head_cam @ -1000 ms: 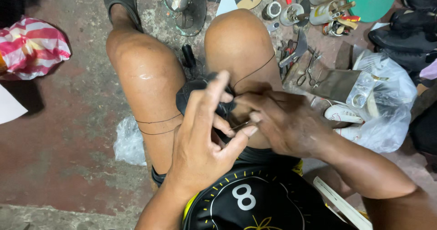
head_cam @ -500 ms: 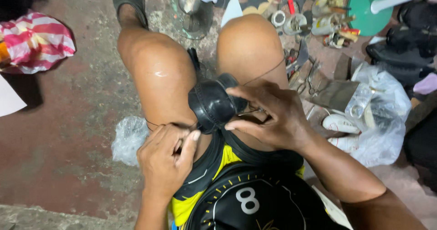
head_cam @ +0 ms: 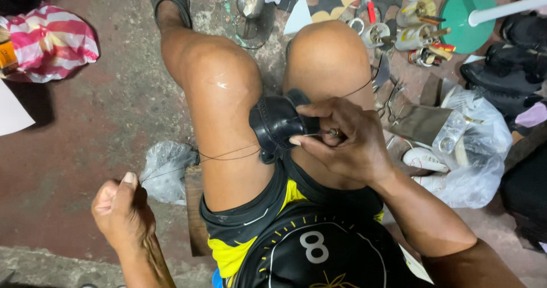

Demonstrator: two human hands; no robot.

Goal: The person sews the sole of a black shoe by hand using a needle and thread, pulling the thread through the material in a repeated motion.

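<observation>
1. Shoe (head_cam: 277,123), black, sitting wedged between the knees, toe pointing toward the left thigh.
2. Right hand (head_cam: 342,143) pressing against shoe, fingers closing around a thin awl (head_cam: 325,133).
3. Left hand (head_cam: 121,208) clenching in a fist, gripping thread (head_cam: 222,154), pulling it taut across the left thigh.
4. Plastic bag (head_cam: 164,168) lying crumpled on the floor (head_cam: 85,128) near thread.
</observation>
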